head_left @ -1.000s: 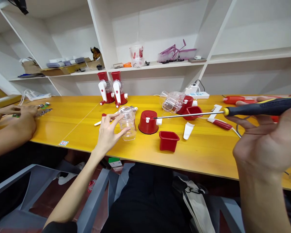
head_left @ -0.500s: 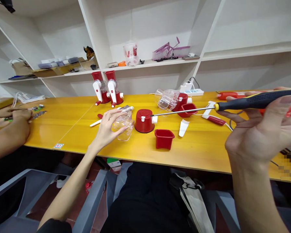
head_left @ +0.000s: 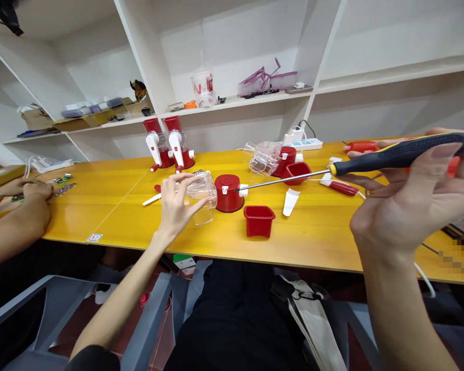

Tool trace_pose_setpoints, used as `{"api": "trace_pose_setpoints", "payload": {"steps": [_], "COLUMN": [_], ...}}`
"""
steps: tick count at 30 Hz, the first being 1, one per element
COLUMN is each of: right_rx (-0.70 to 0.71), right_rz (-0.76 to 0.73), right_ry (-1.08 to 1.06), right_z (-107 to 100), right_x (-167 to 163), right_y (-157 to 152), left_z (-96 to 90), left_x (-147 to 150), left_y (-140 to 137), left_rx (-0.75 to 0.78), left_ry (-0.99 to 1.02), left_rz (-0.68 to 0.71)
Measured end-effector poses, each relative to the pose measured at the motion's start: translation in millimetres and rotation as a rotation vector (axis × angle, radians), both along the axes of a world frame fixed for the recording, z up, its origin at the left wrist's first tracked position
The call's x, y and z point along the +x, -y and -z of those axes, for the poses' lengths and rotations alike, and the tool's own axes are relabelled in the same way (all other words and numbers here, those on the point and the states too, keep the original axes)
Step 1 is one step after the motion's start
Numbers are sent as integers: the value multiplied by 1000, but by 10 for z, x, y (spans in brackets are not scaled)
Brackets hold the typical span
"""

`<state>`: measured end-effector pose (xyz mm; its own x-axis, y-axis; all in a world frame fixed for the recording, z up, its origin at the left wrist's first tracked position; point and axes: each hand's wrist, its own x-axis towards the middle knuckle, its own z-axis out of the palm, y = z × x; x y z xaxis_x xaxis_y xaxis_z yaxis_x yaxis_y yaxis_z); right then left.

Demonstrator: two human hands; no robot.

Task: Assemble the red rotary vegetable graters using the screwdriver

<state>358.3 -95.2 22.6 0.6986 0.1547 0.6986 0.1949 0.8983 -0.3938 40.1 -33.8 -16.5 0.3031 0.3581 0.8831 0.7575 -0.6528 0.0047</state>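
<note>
Screwdriver (head_left: 355, 165) sits clamped in the right grip (head_left: 421, 201); the left grip (head_left: 177, 203), thumb and fingers bent, is clamped on a clear housing (head_left: 202, 184), a red base (head_left: 229, 200) just right of that grip.

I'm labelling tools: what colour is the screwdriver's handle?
The screwdriver handle is black with yellow accents, seen best in the head view.

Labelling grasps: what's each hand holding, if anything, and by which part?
Right hand: a screwdriver, by its black-and-yellow handle. Left hand: a clear plastic part, by its body; exact contact spots can't be told.
</note>
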Motion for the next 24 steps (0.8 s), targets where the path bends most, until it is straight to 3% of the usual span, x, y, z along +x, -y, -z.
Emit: {"api": "trace_pose_setpoints", "payload": {"steps": [3, 6, 11, 14, 16, 20, 24], "right_rx": [35, 21, 20, -21, -55, -79, -117], "right_rz": [90, 144, 220, 213, 200, 108, -2], "right_ry": [34, 98, 244, 284, 321, 418, 579], "right_z": [-12, -24, -42, -55, -59, -49, -22], "right_x": [72, 139, 154, 133, 118, 72, -17], "right_y": [9, 28, 67, 92, 120, 221, 329], "left_z": [137, 397, 741, 803, 814, 847, 883], "left_x": [240, 596, 1049, 1095, 1069, 1020, 1032], "left_y": [349, 518, 298, 179, 160, 181, 198], "left_rx": [-54, -476, -944, -1085, -1048, -771, -628], "left_ry": [233, 135, 242, 295, 277, 131, 55], "left_rz": [161, 380, 443, 482, 509, 550, 517]}}
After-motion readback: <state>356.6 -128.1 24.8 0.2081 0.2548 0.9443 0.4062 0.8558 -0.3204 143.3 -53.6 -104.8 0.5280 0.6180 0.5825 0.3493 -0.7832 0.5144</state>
